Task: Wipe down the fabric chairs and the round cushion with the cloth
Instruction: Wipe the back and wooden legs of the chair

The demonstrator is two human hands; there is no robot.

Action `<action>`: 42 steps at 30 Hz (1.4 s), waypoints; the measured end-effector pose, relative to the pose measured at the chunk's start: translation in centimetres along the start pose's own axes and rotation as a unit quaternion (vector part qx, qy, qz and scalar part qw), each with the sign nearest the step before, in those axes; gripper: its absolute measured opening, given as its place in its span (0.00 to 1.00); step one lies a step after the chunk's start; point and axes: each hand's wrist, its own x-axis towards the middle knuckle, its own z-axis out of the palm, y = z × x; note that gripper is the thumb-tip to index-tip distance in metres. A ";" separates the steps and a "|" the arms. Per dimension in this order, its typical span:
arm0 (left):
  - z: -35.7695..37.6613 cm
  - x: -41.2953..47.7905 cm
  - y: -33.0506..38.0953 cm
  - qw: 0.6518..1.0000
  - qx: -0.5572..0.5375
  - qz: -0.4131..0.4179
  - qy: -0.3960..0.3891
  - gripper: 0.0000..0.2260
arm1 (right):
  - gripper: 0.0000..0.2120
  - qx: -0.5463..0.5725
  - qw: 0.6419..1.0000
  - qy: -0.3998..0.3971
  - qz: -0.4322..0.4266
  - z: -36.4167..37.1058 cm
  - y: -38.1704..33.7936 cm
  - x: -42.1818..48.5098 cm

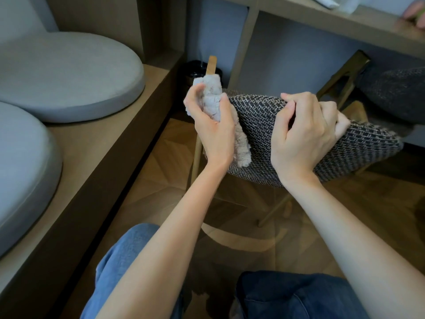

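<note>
I log: left hand (210, 127) curled round bunched cloth (212, 97), cloth tail hanging against left edge of woven chair back (259, 116). Right hand (303, 134) grips top edge of same back, fingers hooked over. Round cushion (69, 77) on worktop (154, 84) at left, well apart from both hands.

Risks, my judgement:
- cloth wadded, little face meets weave, patches skipped
- loose tail may snag on coarse weave
- hard pull by right hand may tip chair

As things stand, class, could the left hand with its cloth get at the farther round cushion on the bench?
Probably yes: the left hand grips the cloth at the chair, and nothing stands between it and the farther round cushion.
</note>
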 end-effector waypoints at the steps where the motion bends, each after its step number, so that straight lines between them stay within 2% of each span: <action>1: 0.2 0.1 -0.1 1.000 -0.008 0.003 0.006 0.20 | 0.11 0.000 1.000 0.003 0.000 0.1 0.0 0.0; 3: 0.5 0.4 -0.7 1.000 0.013 0.001 0.009 0.22 | 0.11 -0.002 1.000 0.009 0.001 0.2 0.1 0.0; 6: 0.8 0.7 -2.4 0.999 0.043 -0.006 0.025 0.19 | 0.12 -0.007 1.000 0.011 0.001 0.4 0.0 -0.1; 10: 0.5 1.9 -5.4 0.993 0.058 -0.077 0.075 0.18 | 0.12 -0.009 1.000 0.018 0.003 0.4 -0.1 -0.1; 17: -1.1 3.5 -9.5 0.969 0.100 -0.223 0.026 0.15 | 0.12 -0.013 1.000 0.027 -0.006 0.6 0.1 -0.2; 20: -1.2 3.6 -9.3 0.959 0.102 -0.264 0.029 0.15 | 0.12 -0.012 0.999 0.032 -0.009 0.7 0.1 -0.2; 27: 0.3 5.4 -5.3 0.990 0.060 -0.107 0.068 0.14 | 0.12 -0.015 0.999 0.033 -0.004 0.8 0.0 -0.3; 32: 0.0 6.4 -6.1 0.993 0.087 -0.079 0.028 0.14 | 0.12 -0.016 0.999 0.030 0.002 0.7 -0.1 -0.3; 39: -1.7 5.3 -10.7 0.969 0.155 -0.193 -0.027 0.13 | 0.12 -0.018 0.999 0.034 -0.006 0.8 0.0 -0.3; 42: -2.1 4.3 -12.3 0.938 0.171 -0.294 -0.074 0.14 | 0.12 -0.015 0.999 0.038 -0.004 0.9 0.0 -0.3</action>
